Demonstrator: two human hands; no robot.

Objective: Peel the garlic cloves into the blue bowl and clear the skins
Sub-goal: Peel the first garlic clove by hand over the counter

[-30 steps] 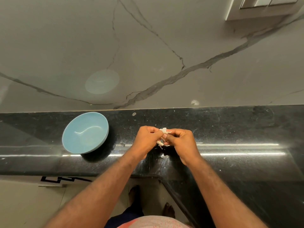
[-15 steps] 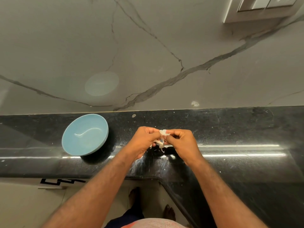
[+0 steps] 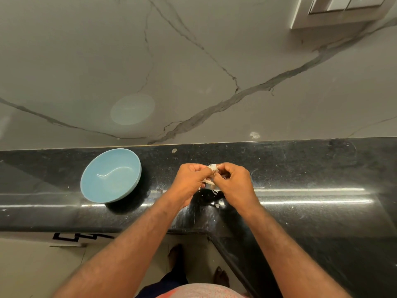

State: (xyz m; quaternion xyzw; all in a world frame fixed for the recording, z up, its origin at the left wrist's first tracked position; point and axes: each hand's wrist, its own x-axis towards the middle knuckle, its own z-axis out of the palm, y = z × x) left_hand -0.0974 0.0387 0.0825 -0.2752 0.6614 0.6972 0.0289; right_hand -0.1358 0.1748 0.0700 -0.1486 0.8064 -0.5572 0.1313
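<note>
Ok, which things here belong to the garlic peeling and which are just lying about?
Job: pale garlic clove pinched between left hand and right hand; round blue bowl; white skin flakes on black stone counter.
Just there: white wall switch plate; grey-veined marble wall.

No gap between left hand (image 3: pixel 189 181) and right hand (image 3: pixel 234 182): both pinch one white papery garlic clove (image 3: pixel 213 167). Left of the left hand, bare black polished stone bench (image 3: pixel 311 168) runs to the round light-blue bowl (image 3: pixel 110 175). Right of the right hand, open bench. Beyond both, grey veined marble wall (image 3: pixel 214 61) blocks. White skin flakes (image 3: pixel 217 205) lie beneath.
</note>
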